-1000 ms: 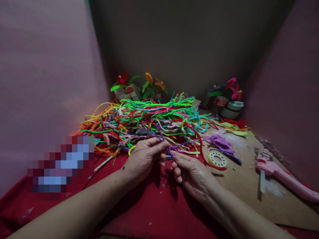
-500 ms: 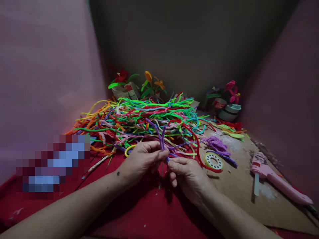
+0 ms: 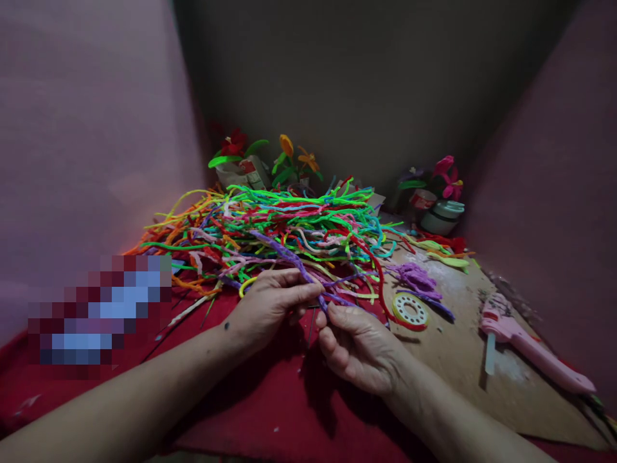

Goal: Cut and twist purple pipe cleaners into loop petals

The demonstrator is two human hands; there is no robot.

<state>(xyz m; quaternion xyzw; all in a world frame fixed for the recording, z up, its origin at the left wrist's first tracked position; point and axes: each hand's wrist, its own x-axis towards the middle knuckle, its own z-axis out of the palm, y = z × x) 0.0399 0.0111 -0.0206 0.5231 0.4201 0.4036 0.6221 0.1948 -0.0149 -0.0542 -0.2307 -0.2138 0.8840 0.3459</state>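
Note:
A purple pipe cleaner runs between my two hands, its upper strands lying close together and slanting up to the left. My left hand pinches it between thumb and index finger. Just to the right, my right hand is closed on its lower end with thumb and fingertips, the other fingers curled. Behind the hands spreads a big tangled pile of multicoloured pipe cleaners. To the right of my right hand lies a bunch of folded purple pipe cleaners.
A pink glue gun rests on the cardboard at right, near a white-and-yellow spool. Fuzzy flowers in pots and a lidded jar stand at the back. Red cloth covers the front; a blurred patch lies left.
The upper strands of the purple pipe cleaner have swung from upright and apart to slanting left, close together. My right hand has turned slightly and moved down a little.

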